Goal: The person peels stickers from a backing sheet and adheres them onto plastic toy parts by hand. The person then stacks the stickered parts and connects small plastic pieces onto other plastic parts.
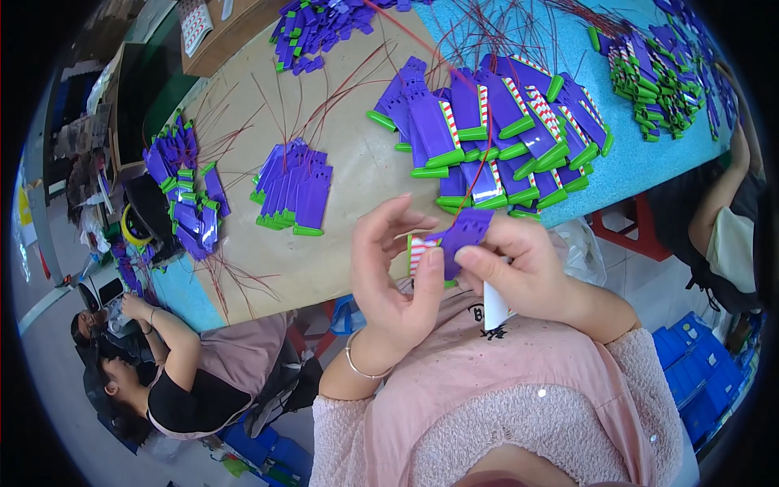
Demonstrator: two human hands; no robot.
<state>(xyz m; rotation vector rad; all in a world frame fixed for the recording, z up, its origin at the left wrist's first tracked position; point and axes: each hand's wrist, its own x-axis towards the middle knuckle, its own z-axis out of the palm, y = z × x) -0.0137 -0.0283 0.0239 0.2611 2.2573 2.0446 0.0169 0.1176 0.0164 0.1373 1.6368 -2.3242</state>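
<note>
In front of my chest, both hands hold one flat purple plastic piece (466, 233) with a red wire rising from it. Red-and-white striped tape (417, 253) shows on its left part, beside some green. My left hand (388, 284) is curled, its thumb and fingers closed on the striped side. Thumb and fingers of my right hand (523, 264) pinch the purple side. A white strip (492, 307) hangs below the right fingers; whether it is joined to the piece I cannot tell. Just beyond my hands lies a big pile of similar purple pieces (507, 174) with green ends, many carrying striped tape.
A smaller fanned stack of purple pieces (304, 195) lies mid-table, and more piles (185, 191) sit to the left. Another heap (649, 81) is at the far right. Red wires trail across the table (357, 162). Co-workers sit left (195, 373) and right (730, 211).
</note>
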